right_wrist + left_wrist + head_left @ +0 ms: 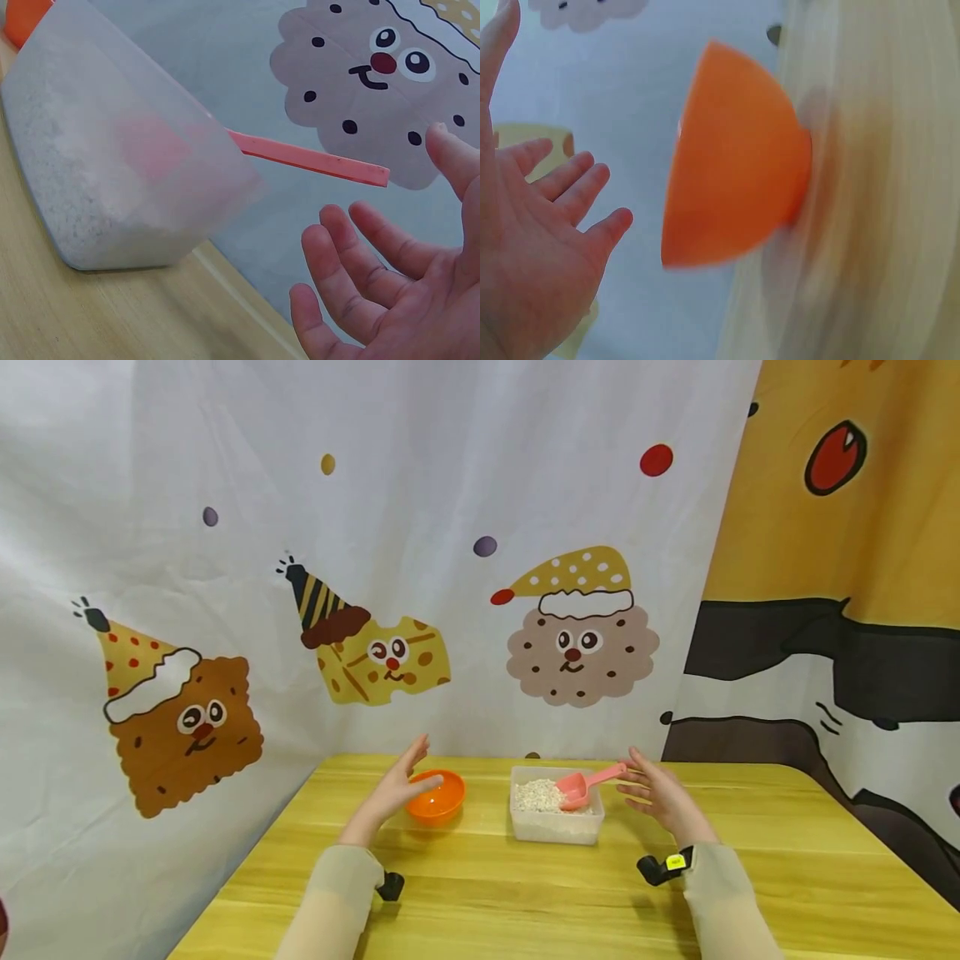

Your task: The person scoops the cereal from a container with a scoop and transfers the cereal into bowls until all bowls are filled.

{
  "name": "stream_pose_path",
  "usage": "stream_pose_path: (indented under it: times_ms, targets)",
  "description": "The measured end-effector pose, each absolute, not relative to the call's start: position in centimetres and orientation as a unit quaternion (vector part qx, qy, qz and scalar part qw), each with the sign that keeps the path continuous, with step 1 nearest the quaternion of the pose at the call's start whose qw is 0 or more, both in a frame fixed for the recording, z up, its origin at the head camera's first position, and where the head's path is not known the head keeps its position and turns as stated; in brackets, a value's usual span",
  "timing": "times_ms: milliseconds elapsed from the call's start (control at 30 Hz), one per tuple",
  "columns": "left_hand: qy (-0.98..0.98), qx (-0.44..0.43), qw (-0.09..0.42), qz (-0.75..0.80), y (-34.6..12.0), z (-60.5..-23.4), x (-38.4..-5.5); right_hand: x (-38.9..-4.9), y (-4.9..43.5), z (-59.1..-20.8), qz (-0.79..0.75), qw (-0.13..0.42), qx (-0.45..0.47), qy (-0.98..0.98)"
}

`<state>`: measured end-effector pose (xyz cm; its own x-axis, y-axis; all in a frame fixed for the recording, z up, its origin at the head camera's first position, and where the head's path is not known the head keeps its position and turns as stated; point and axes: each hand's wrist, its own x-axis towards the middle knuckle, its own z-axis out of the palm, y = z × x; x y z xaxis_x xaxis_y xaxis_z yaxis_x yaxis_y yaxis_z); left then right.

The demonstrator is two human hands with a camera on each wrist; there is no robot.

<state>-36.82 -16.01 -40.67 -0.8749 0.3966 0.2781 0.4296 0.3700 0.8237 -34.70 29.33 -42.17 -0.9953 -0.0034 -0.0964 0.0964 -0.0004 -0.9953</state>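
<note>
Table (480, 893): left hand (393, 793) beside orange bowl (438, 808), right hand (662, 791) near pink scoop (575, 791).

Between the left hand (396, 792) and the right hand (666, 795), passage is left over the worktop (487, 814) by the gap separating the orange bowl (437, 817) from the translucent tub (555, 831). From the right hand, the way over the tub is crossed by the pink scoop handle (607, 772); beyond both hands, passage is blocked by the curtain (420, 485).

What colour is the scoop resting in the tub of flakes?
The scoop is coral pink, scoop and handle alike; the head view shows it best.
</note>
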Motion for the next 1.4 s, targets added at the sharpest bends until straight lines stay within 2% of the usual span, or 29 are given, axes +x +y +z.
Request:
stream_pose_path:
  times_ms: [167,300,767,1100,1400]
  targets:
    - [-0.813,-0.276,0.008,-0.512,-13.5,-39.7,-36.5,-34.6,29.3,-42.1,-0.704,0.033,0.042,0.708]
    - [-0.806,-0.302,0.014,-0.509,-11.5,-40.5,-37.4,-34.6,29.1,-42.3,-0.706,0.032,0.049,0.706]
    - [-0.789,-0.298,-0.058,-0.534,-4.2,-42.7,-37.4,-34.7,28.4,-42.4,-0.677,0.002,0.073,0.732]
    - [-0.805,-0.263,-0.076,-0.526,-2.9,-45.1,-37.3,-34.5,28.3,-41.9,-0.667,-0.012,0.077,0.741]
    - [-0.809,-0.262,-0.093,-0.518,-2.4,-45.6,-37.8,-34.5,28.5,-41.5,-0.655,-0.020,0.064,0.753]
